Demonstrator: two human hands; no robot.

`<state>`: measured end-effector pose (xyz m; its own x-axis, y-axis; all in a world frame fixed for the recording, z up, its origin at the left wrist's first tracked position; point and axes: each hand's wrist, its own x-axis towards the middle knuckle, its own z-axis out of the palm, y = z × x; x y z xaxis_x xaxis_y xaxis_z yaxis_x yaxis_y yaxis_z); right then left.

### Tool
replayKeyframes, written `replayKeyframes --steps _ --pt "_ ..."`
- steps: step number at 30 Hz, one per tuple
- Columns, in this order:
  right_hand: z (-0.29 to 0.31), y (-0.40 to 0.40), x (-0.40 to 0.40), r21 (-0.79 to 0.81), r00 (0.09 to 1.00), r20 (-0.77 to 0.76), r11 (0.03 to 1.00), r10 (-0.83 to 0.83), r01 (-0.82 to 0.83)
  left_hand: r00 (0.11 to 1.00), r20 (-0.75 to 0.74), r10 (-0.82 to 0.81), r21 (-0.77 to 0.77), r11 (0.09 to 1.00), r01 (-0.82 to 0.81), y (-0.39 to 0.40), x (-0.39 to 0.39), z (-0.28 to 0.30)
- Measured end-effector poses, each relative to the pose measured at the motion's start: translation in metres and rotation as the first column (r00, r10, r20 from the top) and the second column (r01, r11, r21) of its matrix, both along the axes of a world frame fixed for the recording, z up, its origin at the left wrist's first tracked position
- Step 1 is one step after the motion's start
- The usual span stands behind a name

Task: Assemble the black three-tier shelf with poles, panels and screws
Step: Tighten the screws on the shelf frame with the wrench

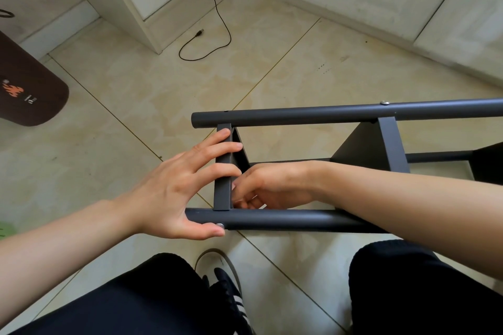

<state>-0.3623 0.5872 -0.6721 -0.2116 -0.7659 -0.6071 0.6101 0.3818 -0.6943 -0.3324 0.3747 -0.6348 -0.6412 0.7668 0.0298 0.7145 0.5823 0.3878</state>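
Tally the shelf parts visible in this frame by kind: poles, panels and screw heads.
Poles: 3, the far pole, the near pole and a lower pole seen between the panels.
Panels: 3, the end panel under both hands, the middle panel and a third panel cut by the right edge.
Screw heads: 2, far screw and near screw.
Total: 8.

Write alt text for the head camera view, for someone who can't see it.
A person's left hand presses an end panel of a black shelf frame lying sideways on a tiled floor, thumb on a screw, while the right hand reaches inside the frame.
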Motion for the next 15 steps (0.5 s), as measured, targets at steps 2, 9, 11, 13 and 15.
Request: replayKeyframes --steps 2,9,11,13,15 --pt "-0.0017 -0.0005 0.0007 0.037 0.999 -0.036 0.999 0.009 -0.008 1.0 -0.002 -0.003 0.0 1.0 0.003 0.0002 -0.0005 -0.0006" --pt "-0.0002 0.0 -0.0009 -0.025 0.999 0.041 1.0 -0.015 0.016 1.0 -0.005 -0.003 0.003 1.0 0.004 -0.0004 -0.0007 -0.0008" --pt "-0.0011 0.0004 -0.0004 0.0 1.0 0.005 1.0 -0.016 0.016 1.0 -0.005 -0.007 0.006 1.0 0.008 -0.0002 -0.0007 -0.0009" --pt "-0.0015 -0.0001 0.0005 0.049 0.999 -0.036 0.999 -0.002 0.004 1.0 -0.004 -0.01 0.008 1.0 0.01 0.0001 -0.0008 -0.0011" --pt "-0.0006 -0.0006 0.0004 0.062 1.0 -0.024 0.998 0.007 -0.006 1.0 -0.002 -0.009 0.01 1.0 0.009 0.0003 -0.0007 -0.0009"
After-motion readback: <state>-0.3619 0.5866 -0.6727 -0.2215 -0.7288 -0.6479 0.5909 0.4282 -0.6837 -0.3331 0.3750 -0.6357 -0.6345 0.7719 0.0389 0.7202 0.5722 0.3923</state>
